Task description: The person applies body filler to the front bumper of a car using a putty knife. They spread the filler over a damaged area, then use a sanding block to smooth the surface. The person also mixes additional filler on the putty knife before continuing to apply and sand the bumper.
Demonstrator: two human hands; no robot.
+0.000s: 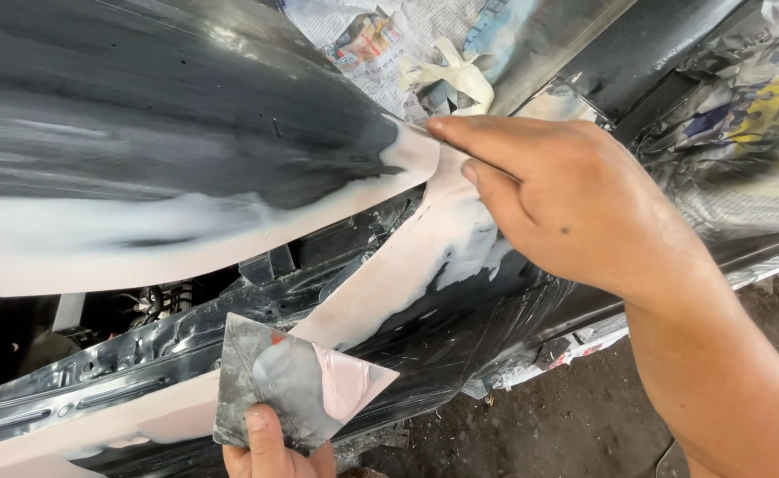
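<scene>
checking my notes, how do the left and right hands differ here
The left hand grips a square metal plate smeared with pink filler, low in view; the right hand holds nothing, its fingertips pressed flat on the filler-coated car panel, higher up. Both are bare.

Both arms are bare; no sleeve, glove, watch or ring shows. The right hand point(575, 208) is broad, with a long forearm that runs to the lower right corner. It has a small dark mole on its back and short, plain nails on the fingers point(460, 131). Of the left hand point(274, 447) only the thumb and some knuckles show, at the bottom edge. The thumbnail is short, with a little pale dust.
</scene>
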